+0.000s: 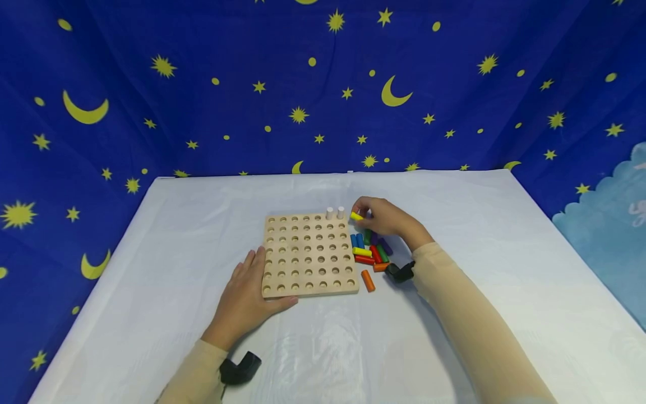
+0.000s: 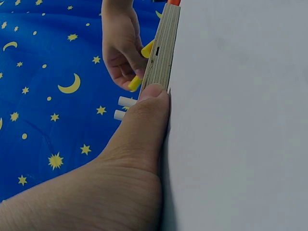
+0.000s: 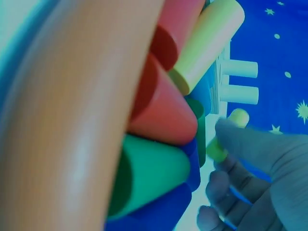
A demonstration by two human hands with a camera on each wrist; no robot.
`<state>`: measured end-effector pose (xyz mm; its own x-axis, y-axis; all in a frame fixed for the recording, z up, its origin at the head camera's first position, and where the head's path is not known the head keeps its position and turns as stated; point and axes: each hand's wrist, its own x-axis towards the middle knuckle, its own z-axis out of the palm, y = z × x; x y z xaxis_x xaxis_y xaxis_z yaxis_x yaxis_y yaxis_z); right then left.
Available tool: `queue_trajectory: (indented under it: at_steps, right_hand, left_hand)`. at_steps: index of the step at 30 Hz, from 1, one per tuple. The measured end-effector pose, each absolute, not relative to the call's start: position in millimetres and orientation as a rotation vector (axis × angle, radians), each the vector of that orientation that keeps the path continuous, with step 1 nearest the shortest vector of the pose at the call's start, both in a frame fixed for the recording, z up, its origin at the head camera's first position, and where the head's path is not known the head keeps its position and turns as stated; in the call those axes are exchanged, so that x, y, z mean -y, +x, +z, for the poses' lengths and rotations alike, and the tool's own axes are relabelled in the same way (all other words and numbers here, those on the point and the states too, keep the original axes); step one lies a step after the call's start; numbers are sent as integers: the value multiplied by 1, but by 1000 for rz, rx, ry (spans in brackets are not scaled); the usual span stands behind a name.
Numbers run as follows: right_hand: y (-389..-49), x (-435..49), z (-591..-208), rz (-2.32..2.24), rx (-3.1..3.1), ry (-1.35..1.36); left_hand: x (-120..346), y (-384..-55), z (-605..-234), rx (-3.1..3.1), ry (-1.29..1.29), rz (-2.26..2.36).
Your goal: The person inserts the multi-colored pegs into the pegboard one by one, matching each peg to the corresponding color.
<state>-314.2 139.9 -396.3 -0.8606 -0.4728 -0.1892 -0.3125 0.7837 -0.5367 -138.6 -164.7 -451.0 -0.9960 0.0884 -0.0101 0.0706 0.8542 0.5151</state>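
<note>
A wooden pegboard (image 1: pixel 307 261) with rows of round holes lies on the table, and two white pegs (image 1: pixel 330 213) stand in its far row near the right corner. My left hand (image 1: pixel 244 294) rests against the board's near left corner, fingers along the left side and thumb (image 2: pixel 149 108) pressed on the front edge. Just past the far right corner, my right hand (image 1: pixel 384 217) pinches a yellow peg (image 1: pixel 356 216) between thumb and fingers. The right wrist view shows this yellow peg (image 3: pixel 238 118) held tilted, close to the white pegs (image 3: pixel 240 94).
Beside the board's right edge lies a loose pile of pegs: blue (image 1: pixel 360 241), yellow (image 1: pixel 361 252), red (image 1: pixel 364 260), green (image 1: pixel 382 254) and purple (image 1: pixel 386 246). An orange peg (image 1: pixel 368 280) lies nearer. Behind the white-covered table (image 1: pixel 202 213) hangs a blue star-patterned cloth (image 1: pixel 282 45).
</note>
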Motion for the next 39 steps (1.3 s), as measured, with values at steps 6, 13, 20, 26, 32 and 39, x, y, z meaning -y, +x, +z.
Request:
queue_trajectory:
  at_steps: [6, 13, 20, 26, 32, 39]
  right_hand:
    - [-311, -142, -398, -936, -2665, -618]
    - [-307, -135, -399, -1105, -2646, -607]
    - [-306, -118, -398, -1168, -2609, -624]
    - [-304, -103, -397, -1124, -2623, -647]
    - [-303, -96, -396, -1035, -2661, -633]
    - [-303, -93, -397, -937, -2708, -663]
  left_hand:
    - [166, -139, -451, -3000, 133, 816]
    - [166, -138, -450, -3003, 147, 813]
    - [166, -139, -451, -3002, 148, 815]
    - [166, -140, -450, -2997, 141, 819]
    - [166, -139, -448, -2986, 134, 811]
    - [167, -140, -449, -2987, 128, 804]
